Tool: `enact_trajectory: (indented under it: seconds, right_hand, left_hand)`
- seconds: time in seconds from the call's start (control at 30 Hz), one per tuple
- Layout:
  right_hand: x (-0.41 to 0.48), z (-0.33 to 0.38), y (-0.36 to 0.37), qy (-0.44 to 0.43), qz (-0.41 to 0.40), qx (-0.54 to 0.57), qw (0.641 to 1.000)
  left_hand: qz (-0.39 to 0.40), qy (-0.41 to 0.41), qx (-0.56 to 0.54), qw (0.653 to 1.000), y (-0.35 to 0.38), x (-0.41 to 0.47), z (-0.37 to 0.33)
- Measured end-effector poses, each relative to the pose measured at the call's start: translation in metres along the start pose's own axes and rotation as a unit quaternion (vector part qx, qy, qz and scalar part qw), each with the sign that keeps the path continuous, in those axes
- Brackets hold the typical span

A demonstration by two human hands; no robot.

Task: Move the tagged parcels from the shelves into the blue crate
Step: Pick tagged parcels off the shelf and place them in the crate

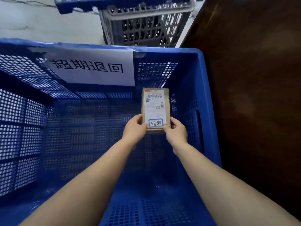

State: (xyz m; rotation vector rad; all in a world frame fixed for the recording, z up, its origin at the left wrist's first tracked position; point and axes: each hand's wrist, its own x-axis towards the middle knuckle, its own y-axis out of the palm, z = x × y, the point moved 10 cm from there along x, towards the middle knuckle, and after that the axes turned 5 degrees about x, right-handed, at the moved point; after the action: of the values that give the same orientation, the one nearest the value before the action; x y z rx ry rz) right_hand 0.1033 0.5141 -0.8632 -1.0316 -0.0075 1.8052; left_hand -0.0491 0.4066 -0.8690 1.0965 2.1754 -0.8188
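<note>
While both bare arms reach down into the large blue perforated plastic crate (pixel 206 101), the small flat brown cardboard parcel (pixel 156 101) is held between the two hands inside it, near the far right corner, its face up toward the person. Its white shipping label carries barcodes, and a blue-bordered handwritten tag (pixel 156 123) sits at the near end. The left hand (pixel 134 129) grips the parcel's near left corner, thumb curled over the top edge; the right hand (pixel 176 130) pinches the near right corner, thumb on the face beside the tag. Whether the parcel touches the crate floor cannot be told. A white paper sign (pixel 92 67) with large black characters is taped to the crate's far wall. Beyond the crate stands a dark grey lattice plastic basket (pixel 143 28) on a pale floor (pixel 32 22), and a dark brown surface (pixel 252 79) runs along the crate's right side.
</note>
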Motion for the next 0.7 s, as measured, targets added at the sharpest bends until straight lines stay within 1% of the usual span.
enact_trajectory:
  seconds: [0.1,0.23,0.37,0.47,0.57,0.7]
  right_hand:
    - [0.042,-0.03,0.022,0.016,-0.003,0.022,1.0]
    - [0.094,-0.071,0.045,0.032,-0.009,0.038,0.999]
    - [0.144,-0.105,0.066,0.038,-0.018,0.042,0.998]
    - [0.172,-0.118,0.073,0.027,-0.028,0.038,0.998]
    - [0.192,-0.133,0.08,0.036,-0.035,0.042,0.998]
    - [0.214,-0.15,0.088,0.039,-0.039,0.044,0.998]
  left_hand:
    - [0.008,-0.011,-0.001,1.0,0.017,0.046,0.026]
    - [0.038,-0.006,-0.005,0.999,0.05,0.105,0.056]
    - [0.044,0.006,-0.001,0.999,0.078,0.156,0.087]
    - [0.057,0.009,-0.03,0.998,0.098,0.183,0.105]
    - [0.056,-0.004,-0.039,0.998,0.111,0.204,0.122]
    - [0.064,0.0,-0.037,0.997,0.125,0.23,0.132]
